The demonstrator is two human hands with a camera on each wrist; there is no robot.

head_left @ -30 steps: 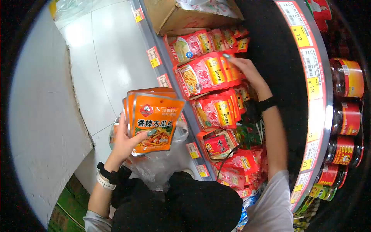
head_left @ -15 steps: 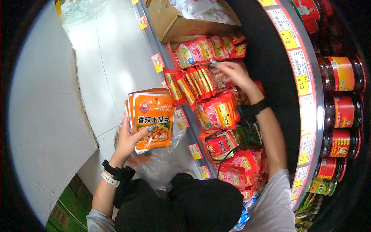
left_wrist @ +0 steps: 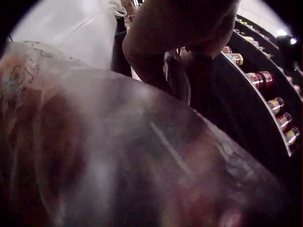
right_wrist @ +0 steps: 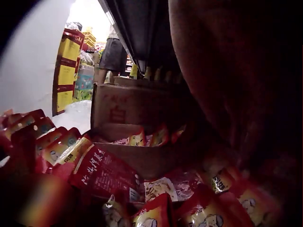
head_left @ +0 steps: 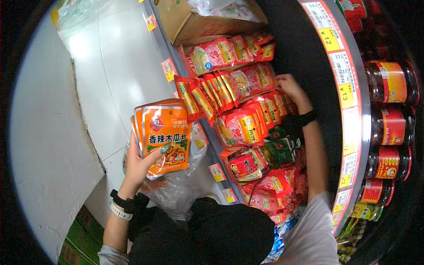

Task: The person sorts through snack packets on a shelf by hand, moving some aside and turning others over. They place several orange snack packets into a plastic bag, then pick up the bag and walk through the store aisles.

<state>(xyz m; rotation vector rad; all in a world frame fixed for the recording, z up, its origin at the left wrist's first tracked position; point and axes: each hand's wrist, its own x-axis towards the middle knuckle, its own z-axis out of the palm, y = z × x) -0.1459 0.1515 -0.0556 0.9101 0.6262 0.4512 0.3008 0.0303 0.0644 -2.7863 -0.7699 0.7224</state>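
Observation:
My left hand (head_left: 140,161) grips a small stack of orange food pouches (head_left: 164,140), thumb across the front one. A clear plastic bag (head_left: 174,198) hangs below them and fills much of the left wrist view. My right hand (head_left: 295,93) reaches into the shelf at the back end of a row of red food packets (head_left: 251,81), fingers bent at the last packet's edge. I cannot tell whether they pinch it. Toward the shelf front, several red packets (head_left: 207,95) of this row lean forward. In the right wrist view the hand (right_wrist: 208,66) is a dark shape above the packets.
Beyond the row stands an open cardboard box (head_left: 207,26). Nearer my body are more red packets (head_left: 240,128) and green ones (head_left: 280,150). A higher shelf edge with price tags (head_left: 346,95) and jars (head_left: 393,123) curves along the right. A white panel (head_left: 53,132) stands left.
My right hand has moved from the row's front packets to its back end. The front packets, upright earlier, now lean toward the shelf edge. My left hand keeps its hold on the orange pouches.

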